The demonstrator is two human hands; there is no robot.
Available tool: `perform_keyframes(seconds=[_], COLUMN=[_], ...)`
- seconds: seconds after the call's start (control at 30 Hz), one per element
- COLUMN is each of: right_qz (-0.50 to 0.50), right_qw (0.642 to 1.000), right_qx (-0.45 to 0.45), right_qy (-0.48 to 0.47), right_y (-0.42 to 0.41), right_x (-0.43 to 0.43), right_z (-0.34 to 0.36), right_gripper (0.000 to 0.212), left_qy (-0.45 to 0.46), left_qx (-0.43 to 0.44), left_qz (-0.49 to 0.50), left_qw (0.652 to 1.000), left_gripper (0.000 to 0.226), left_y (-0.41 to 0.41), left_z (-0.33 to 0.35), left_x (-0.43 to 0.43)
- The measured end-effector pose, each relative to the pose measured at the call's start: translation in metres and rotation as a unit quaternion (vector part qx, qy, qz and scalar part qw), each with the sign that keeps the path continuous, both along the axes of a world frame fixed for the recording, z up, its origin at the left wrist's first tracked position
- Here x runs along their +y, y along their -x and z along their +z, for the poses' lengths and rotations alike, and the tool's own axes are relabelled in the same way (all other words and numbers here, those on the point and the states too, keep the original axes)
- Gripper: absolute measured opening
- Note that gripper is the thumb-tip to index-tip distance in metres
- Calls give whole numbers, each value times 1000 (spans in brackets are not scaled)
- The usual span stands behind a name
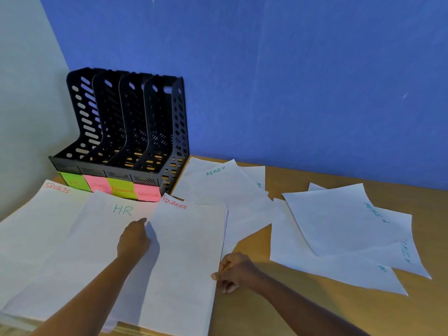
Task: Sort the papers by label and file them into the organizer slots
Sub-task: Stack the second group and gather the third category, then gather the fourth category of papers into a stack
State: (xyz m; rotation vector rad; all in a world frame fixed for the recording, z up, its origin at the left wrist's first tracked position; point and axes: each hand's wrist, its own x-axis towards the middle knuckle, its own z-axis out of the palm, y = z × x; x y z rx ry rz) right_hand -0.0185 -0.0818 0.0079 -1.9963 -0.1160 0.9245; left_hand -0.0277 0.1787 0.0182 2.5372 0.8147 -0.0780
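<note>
Standing in the room's corner: black perforated plastic four-slot file organizer (121, 132), w/ green and pink sticky labels (110, 189) on its front lip. Directly in front of organizer, three white paper stacks lie side by side: SPORTS stack (36, 226), HR stack (92, 238), FINANCE stack (186, 251). R hand (236, 272) pinches FINANCE stack's right edge btw thumb and curled fingers. L hand (134, 240) lies on HR stack, fingertips at FINANCE stack's left edge; whether it grips can't be told. Right of organizer, loose white ADMIN sheets (339, 226) overlap on tan wooden tabletop (237, 318).
</note>
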Motion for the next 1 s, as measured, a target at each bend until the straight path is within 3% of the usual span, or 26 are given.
perform_keyframes(seconds=[0.2,0.33,0.57,0.63,0.7,0.77,0.87,1.0], right_qz=[-17,-9,-69,-77,-80,-78,-71,-68], right_qw=[983,954,930,929,929,929,926,914], right_qx=[-164,-274,-311,-302,-293,-289,-286,-299], right_qy=[81,124,183,200,212,218,237,267], right_y=[-25,-49,-106,-122,-138,-154,-171,-190], right_x=[-11,-24,-47,-53,-56,-56,-53,-48], right_z=[4,9,17,16,16,17,18,16], right_gripper=[29,13,21,25,31,38,49,63], left_qy=[-19,-42,-41,-40,-44,-54,-61,-92], left_qx=[-82,-86,-33,-22,-33,-49,-47,19], left_qz=[-94,-170,-212,-217,-218,-216,-217,-223], left_qw=[992,981,976,975,974,974,973,970], left_gripper=[52,54,63,84,125,138,126,84], left_y=[-4,-15,-46,-50,-57,-67,-77,-80], left_z=[-5,-12,-24,-26,-30,-36,-41,-55], left_x=[-26,-53,-77,-80,-82,-83,-89,-91])
